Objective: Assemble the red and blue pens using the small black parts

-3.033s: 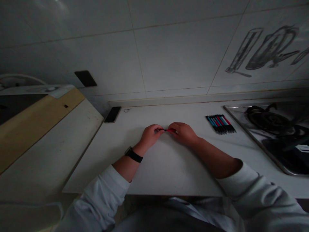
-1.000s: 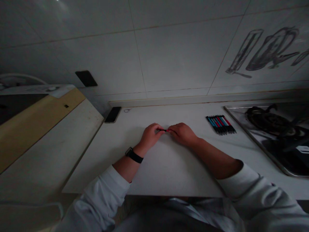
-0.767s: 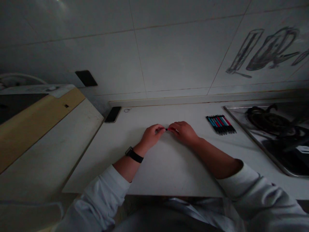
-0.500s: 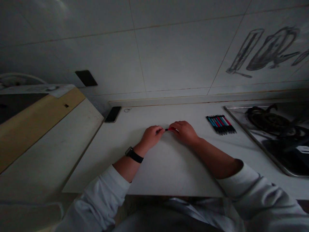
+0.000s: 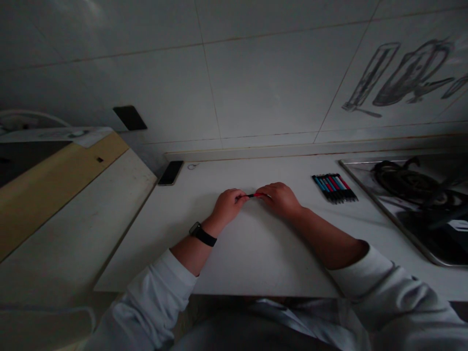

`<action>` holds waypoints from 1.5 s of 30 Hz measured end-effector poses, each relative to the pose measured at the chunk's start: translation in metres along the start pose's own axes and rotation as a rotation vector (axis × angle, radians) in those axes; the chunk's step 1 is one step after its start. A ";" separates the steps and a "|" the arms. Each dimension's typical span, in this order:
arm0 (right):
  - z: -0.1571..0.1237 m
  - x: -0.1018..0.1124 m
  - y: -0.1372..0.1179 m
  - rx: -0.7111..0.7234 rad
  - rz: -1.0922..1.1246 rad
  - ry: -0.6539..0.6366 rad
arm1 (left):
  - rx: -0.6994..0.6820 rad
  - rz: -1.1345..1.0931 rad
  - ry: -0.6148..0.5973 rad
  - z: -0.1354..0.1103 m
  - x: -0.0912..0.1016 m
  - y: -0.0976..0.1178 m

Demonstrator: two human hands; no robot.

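Observation:
Both of my hands meet over the middle of the white counter (image 5: 256, 253) and hold one red and black pen (image 5: 253, 195) between them. My left hand (image 5: 227, 205), with a black watch (image 5: 202, 234) on its wrist, pinches the pen's dark end. My right hand (image 5: 281, 199) is closed round the red end. Most of the pen is hidden by my fingers. A row of several red, blue and black pens (image 5: 334, 187) lies on the counter to the right of my right hand.
A dark phone (image 5: 170, 172) lies at the counter's back left corner, by the tiled wall (image 5: 256, 87). A gas hob (image 5: 417, 200) fills the right side. A lower wood-edged surface (image 5: 66, 204) stands to the left.
My hands have stayed in the same place, with small shifts of the fingers on the pen. The pens, phone and hob have not moved.

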State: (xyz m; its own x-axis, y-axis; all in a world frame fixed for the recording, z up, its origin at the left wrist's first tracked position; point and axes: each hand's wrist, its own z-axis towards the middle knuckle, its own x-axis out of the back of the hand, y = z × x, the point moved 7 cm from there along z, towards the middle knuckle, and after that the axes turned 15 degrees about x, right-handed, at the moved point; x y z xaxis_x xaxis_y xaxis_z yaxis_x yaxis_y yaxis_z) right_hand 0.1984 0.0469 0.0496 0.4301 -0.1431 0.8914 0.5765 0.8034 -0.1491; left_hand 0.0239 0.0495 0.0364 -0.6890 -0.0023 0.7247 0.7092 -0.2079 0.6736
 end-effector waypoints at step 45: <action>-0.018 0.006 0.057 -0.492 1.243 0.793 | -0.022 -0.218 -0.190 -0.007 -0.009 0.005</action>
State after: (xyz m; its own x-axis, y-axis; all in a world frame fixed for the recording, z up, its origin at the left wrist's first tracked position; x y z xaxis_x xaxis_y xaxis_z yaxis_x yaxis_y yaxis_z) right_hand 0.2462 0.0816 0.0384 0.9464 0.0597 -0.3175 -0.3136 0.4052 -0.8588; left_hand 0.0327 0.0416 0.0323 -0.7831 0.2279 0.5787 0.5427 -0.2041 0.8147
